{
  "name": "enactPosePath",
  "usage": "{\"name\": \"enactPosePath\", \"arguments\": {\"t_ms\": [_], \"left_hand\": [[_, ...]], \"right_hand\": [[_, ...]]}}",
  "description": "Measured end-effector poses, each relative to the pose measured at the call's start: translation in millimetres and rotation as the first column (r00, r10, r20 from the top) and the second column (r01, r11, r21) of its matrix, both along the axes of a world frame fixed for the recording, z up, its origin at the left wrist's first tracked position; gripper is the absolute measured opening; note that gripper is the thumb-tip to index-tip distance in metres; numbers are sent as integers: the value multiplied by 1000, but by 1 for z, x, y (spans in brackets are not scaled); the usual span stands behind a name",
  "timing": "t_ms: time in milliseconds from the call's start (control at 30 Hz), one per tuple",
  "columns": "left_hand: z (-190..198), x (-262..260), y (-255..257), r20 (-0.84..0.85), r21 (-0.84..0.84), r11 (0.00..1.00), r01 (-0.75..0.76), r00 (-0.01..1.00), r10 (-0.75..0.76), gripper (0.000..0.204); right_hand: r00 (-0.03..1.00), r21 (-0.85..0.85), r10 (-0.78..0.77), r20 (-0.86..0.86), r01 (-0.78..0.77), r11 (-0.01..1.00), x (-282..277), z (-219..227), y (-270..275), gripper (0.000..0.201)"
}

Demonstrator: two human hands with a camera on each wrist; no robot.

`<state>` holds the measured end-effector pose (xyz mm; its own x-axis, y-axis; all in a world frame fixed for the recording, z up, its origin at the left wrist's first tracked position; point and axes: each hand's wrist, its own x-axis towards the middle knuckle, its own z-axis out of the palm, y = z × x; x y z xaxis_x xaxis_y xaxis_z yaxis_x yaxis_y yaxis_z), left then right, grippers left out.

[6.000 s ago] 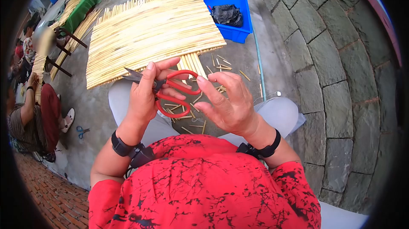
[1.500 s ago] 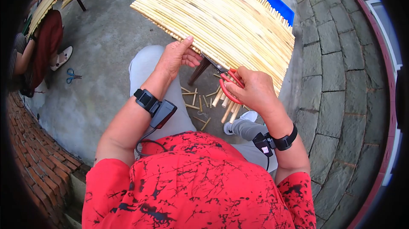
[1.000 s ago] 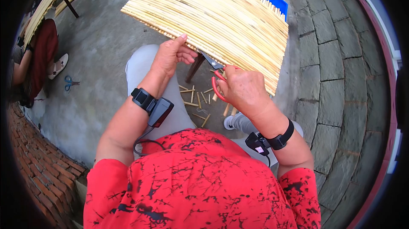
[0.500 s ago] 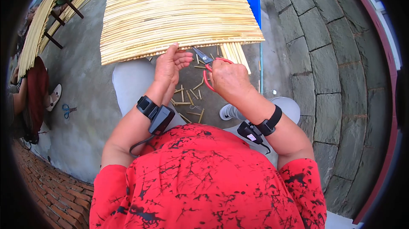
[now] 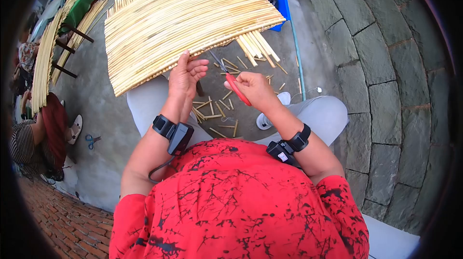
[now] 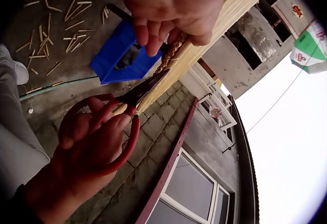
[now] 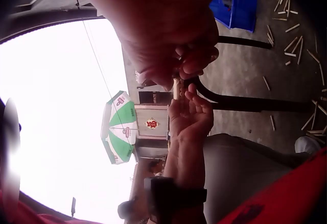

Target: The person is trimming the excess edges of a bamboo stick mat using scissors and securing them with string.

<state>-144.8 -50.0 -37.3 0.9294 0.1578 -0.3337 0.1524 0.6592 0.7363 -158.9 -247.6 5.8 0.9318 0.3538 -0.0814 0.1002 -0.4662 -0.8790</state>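
Note:
A mat of pale sticks, bound along its near edge with a knotted cord, lies in front of my knees. My left hand pinches that edge, thumb on top and the other fingers below. Red-handled scissors are in my right hand, fingers through the loops. The dark blades point at the bound edge beside my left fingertips, close under it in the left wrist view. In the right wrist view, the right hand largely hides the scissors.
Short stick offcuts litter the concrete floor between my feet. Longer sticks jut from beneath the mat. A blue bin holding black plastic stands behind it. Other scissors lie at left, near another seated person.
Six seconds ago the scissors sat in my left hand, away from the mat; now the right hand holds them and the left pinches the edge. Lately the scissors drew slightly back; the view turned.

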Motion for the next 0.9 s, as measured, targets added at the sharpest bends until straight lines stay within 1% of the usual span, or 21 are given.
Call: {"name": "enactPosePath", "arguments": {"t_ms": [33, 67, 100, 133, 200, 233, 300, 333, 400, 433, 500, 633, 800, 900], "left_hand": [[1, 0, 0, 1, 0, 1000, -3, 1000, 3, 42], [2, -1, 0, 1, -2, 1000, -8, 1000, 8, 42], [2, -2, 1, -2, 6, 1000, -5, 1000, 5, 42], [4, -2, 1, -3, 7, 1000, -6, 1000, 6, 41], [4, -2, 0, -10, 10, 1000, -7, 1000, 7, 40], [3, -2, 0, 1, 10, 1000, -4, 1000, 4, 39], [1, -2, 1, 9, 13, 1000, 1, 1000, -1, 39], [1, -2, 2, 13, 12, 1000, 6, 1000, -6, 38], [0, -2, 3, 13, 14, 1000, 13, 1000, -13, 38], [-1, -2, 4, 21, 9, 1000, 17, 1000, -17, 38], [-2, -2, 4, 25, 7, 1000, 22, 999, -22, 38], [0, -3, 4, 37, 3, 1000, 23, 999, -23, 37], [0, -3, 4, 47, -10, 1000, 26, 999, -26, 36], [-1, -2, 4, 45, -9, 1000, 27, 999, -27, 36]], "right_hand": [[1000, 10, -5, -3, 5, 1000, 0, -4, 0, 31], [983, 106, -12, -182, 32, 994, -1, -2, 2, 30], [934, 195, -1, -356, 75, 978, -2, 0, 4, 29], [933, 201, -2, -360, 79, 976, -1, 0, 5, 29], [874, 381, 76, -481, 130, 915, 0, -2, 5, 29], [871, 383, 75, -486, 135, 914, 1, -3, 5, 29], [829, 514, 143, -541, 191, 836, 2, -5, 5, 34], [827, 515, 143, -544, 195, 835, 1, -7, 6, 34], [790, 568, 192, -582, 226, 791, 0, -9, 7, 35], [789, 569, 192, -584, 229, 790, 0, -10, 8, 35], [780, 608, 223, -584, 239, 757, -2, -12, 9, 35], [772, 603, 218, -597, 253, 757, -2, -12, 10, 35], [752, 636, 242, -613, 289, 716, -1, -11, 9, 35], [759, 643, 243, -604, 284, 711, -2, -13, 8, 35]]}}
